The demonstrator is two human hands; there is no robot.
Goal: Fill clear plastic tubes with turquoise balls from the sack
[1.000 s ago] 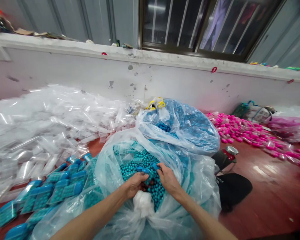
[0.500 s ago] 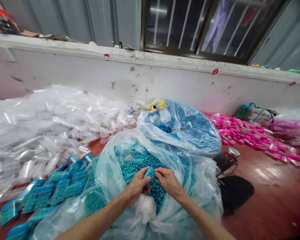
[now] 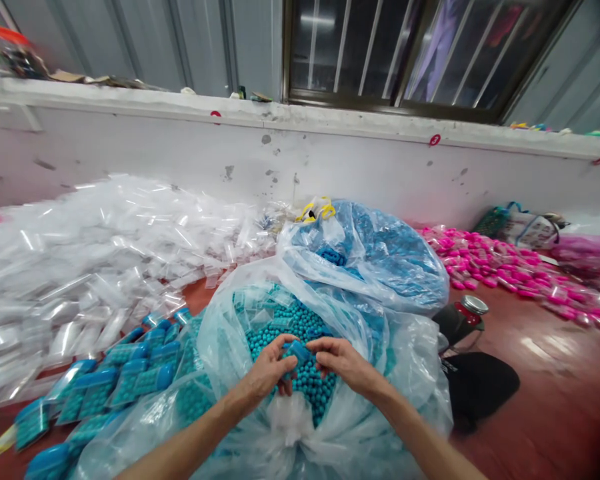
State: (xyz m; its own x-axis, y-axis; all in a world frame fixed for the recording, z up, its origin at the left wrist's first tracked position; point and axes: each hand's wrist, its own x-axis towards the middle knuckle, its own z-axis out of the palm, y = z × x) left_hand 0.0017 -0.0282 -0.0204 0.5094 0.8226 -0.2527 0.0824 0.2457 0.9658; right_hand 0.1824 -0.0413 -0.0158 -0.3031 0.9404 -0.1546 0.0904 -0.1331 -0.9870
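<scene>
My left hand (image 3: 270, 367) is closed round a small clear plastic pouch with a blue top (image 3: 297, 351), held between thumb and fingers. Close to its right side is my right hand (image 3: 347, 362), with bent fingers; index finger and thumb look apart, and the index fingertip is at the pouch's edge. Both hands are over a large translucent plastic bag (image 3: 225, 333) with its mouth spread. Loose teal beads (image 3: 315, 397) fill it, with some clear pouches on top. How full the held pouch is cannot be made out.
Filled bead pouches with blue tops (image 3: 97, 393) lie on the red floor at left, before a heap of clear pouches (image 3: 105, 247). Behind stands a bag of blue items (image 3: 395, 260). Rightward are a jar (image 3: 473, 307), a black object (image 3: 480, 383) and pink items (image 3: 500, 270).
My right hand has drawn slightly right, its fingers parting beside the pouch. The pouch, still in my left hand, has tilted a little. The whole view has shifted slightly.
</scene>
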